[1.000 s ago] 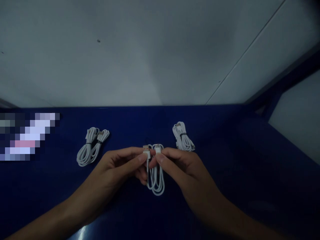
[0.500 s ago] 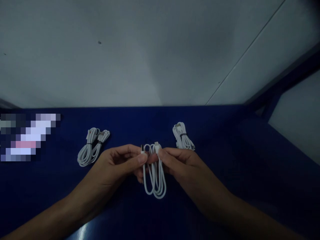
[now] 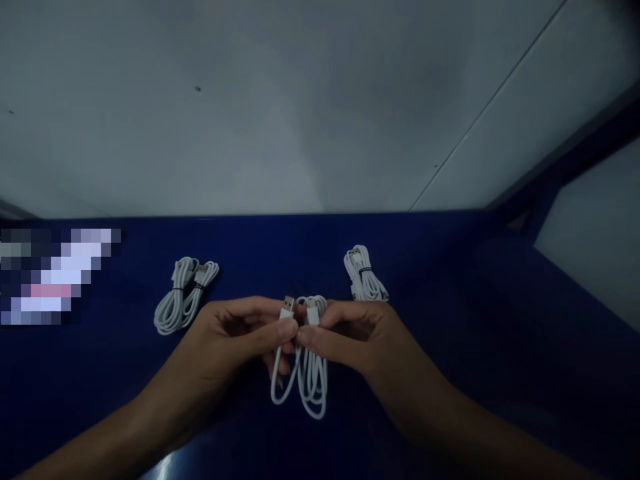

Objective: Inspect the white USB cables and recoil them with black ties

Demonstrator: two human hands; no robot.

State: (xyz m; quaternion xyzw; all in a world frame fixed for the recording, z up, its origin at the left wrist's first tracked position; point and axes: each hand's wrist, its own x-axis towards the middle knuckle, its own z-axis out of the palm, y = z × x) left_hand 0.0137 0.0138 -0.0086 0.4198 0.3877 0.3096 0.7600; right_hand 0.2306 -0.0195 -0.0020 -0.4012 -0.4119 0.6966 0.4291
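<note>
Two hands on one white cable, mid-table!
Left hand point(image 3: 235, 333) and right hand point(image 3: 350, 337) each pinch a plug end in closed fingers, cable point(image 3: 305, 373) loops dangling over the blue table point(image 3: 450, 320); tied bundles point(image 3: 183, 293) sit left, another bundle point(image 3: 365, 275) right.

Dim frame overall, underexposed with a cool blue cast. Brightest area is the pale wall point(image 3: 300, 100) across the upper half, lit unevenly, fading dark toward the upper right corner. The blue table point(image 3: 450, 280) is nearly black at lower right. Small glare spot at the bottom edge, lower left. Pixelated block at left edge. Straight lines bow near the edges. White cable point(image 3: 305, 373) is slightly soft.
</note>
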